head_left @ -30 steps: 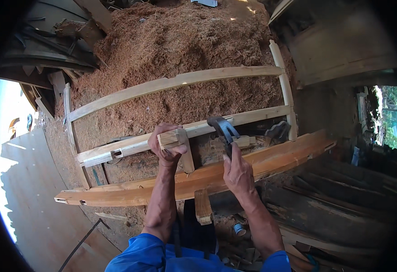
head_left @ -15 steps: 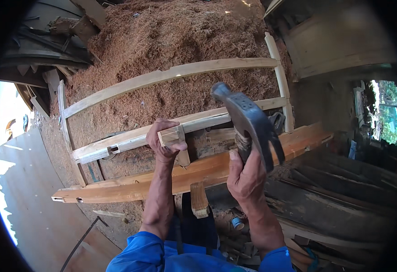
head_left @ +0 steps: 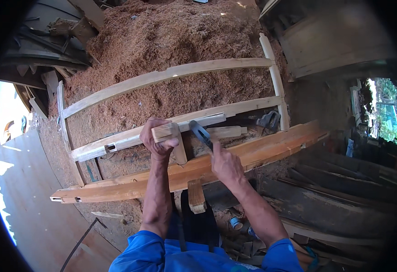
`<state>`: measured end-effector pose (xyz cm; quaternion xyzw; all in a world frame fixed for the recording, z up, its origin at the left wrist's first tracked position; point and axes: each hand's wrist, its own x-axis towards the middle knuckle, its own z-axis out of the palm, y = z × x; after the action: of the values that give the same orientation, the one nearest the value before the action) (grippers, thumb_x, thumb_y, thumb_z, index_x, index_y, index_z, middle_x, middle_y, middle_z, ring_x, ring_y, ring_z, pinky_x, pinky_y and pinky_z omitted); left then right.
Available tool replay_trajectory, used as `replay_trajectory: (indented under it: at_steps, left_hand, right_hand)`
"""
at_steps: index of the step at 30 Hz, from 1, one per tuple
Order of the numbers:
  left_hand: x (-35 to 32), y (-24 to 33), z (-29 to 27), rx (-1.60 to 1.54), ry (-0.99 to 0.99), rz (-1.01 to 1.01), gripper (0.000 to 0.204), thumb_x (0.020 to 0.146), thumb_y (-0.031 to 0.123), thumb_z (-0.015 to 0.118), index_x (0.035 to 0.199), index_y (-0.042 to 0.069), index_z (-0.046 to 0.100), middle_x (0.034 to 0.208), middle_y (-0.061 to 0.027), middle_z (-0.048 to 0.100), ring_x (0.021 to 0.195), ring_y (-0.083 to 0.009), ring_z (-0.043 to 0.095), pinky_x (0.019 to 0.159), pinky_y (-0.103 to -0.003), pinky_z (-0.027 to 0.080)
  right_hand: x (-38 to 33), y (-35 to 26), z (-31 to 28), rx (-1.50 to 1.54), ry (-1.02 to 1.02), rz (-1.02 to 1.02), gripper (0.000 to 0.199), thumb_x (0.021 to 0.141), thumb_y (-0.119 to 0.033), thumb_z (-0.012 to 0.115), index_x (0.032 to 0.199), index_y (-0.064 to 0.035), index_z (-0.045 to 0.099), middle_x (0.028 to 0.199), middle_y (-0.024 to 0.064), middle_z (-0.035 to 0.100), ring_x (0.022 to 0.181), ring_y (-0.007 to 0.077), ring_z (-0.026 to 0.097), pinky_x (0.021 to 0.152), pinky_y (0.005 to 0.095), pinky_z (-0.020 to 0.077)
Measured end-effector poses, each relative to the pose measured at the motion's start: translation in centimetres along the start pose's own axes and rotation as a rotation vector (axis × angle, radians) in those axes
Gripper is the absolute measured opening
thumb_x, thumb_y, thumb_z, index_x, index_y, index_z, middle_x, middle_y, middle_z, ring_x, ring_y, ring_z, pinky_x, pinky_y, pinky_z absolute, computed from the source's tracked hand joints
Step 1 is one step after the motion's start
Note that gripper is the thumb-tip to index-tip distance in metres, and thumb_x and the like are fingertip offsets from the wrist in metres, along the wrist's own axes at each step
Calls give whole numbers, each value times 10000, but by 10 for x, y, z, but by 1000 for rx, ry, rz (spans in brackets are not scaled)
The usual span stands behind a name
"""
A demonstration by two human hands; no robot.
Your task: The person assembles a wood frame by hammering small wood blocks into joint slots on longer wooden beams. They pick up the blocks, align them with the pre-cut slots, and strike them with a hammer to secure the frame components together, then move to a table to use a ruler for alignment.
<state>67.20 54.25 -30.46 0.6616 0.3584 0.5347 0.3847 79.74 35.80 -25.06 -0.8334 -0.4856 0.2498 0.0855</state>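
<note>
My left hand [head_left: 156,139] grips a short pale wooden block [head_left: 168,136] that stands upright against a long curved orange-brown plank [head_left: 253,153]. My right hand [head_left: 225,164] is closed around the handle of a dark hammer [head_left: 201,134], whose head is down close to the right side of the block. Below the plank a short wooden piece [head_left: 196,196] sticks out toward me. Both forearms come up from blue sleeves at the bottom edge.
Beyond the plank lies a pale curved wooden frame [head_left: 171,75] with rails and a right upright, resting on a heap of reddish sawdust [head_left: 176,36]. A dark tool [head_left: 269,120] lies at the frame's right. A flat board [head_left: 39,213] lies lower left, dark planks [head_left: 343,204] lower right.
Half a second ago my right hand had the hammer raised high near the camera; it has now swung down to the block. My left hand and the block have stayed put.
</note>
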Motion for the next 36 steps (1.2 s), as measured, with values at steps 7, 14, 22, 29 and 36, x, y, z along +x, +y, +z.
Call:
replay_trajectory:
  at_steps: [7,14,22,29,36]
  left_hand:
    - [-1,-8,-32,9,-51,95,755,565,733,814,808,46,615,715,-100,574,627,-285,595,557,-382,457]
    - [-3,6,-57,-23,-305,63,662,664,581,845,986,56,601,883,-119,598,833,-340,618,731,-406,488]
    - [-10,20,-46,-160,-248,-126,763,678,650,819,1083,37,612,1081,-111,660,1043,-253,654,903,-383,515]
    - [-21,-9,-26,-190,-100,-133,790,603,713,822,897,6,626,861,-131,665,826,-272,681,750,-373,532]
    - [-22,5,-23,-202,-50,-174,840,584,760,800,880,-6,620,834,-113,659,795,-260,673,712,-364,531]
  right_hand:
    - [-6,-54,-39,250,421,-225,381,961,-102,578,1288,78,503,961,290,665,845,471,671,695,482,549]
    - [-39,-22,-28,569,531,-207,408,1041,-237,490,1345,32,526,908,130,615,659,251,550,605,400,493]
    - [-14,-6,23,141,497,-344,366,974,-202,570,1226,58,519,991,277,645,881,472,651,708,520,504]
    - [-38,-38,-48,550,536,-38,502,992,-228,557,1370,68,407,807,206,625,660,299,661,572,387,496]
    - [-37,21,26,91,228,-233,402,1034,-271,475,1288,40,471,685,120,576,577,200,621,505,369,460]
